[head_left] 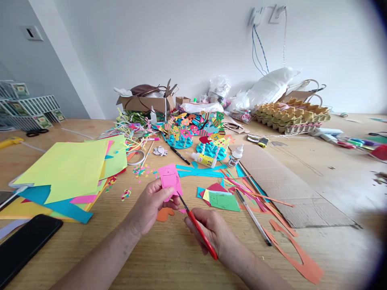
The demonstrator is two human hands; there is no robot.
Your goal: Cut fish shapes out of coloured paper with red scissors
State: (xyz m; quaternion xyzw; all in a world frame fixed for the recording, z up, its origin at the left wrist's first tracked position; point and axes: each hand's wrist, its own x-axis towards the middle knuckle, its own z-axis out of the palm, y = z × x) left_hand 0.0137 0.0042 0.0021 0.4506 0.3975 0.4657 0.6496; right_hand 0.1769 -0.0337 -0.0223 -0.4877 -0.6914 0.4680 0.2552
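My left hand (154,201) pinches a small piece of pink paper (169,177) with a fish outline drawn on it. In my right hand (211,231) is a pair of red-handled scissors (202,233), its blades meeting the paper's lower right edge. Just below the paper lies an orange paper cutout (165,214), partly behind my left fingers. To the right rests a small stack of coloured paper pieces, topped by a green piece (223,200) with a drawn outline. A blue paper offcut (199,171) lies behind the pink piece.
Large yellow paper sheets (66,165) and a black phone (28,249) lie left. Finished fish decorations (179,139), glue bottles (236,156) and a marker (180,155) are farther back. Right are a pen (253,217), orange scraps (308,264), cardboard (281,189) and stacked egg trays (290,117).
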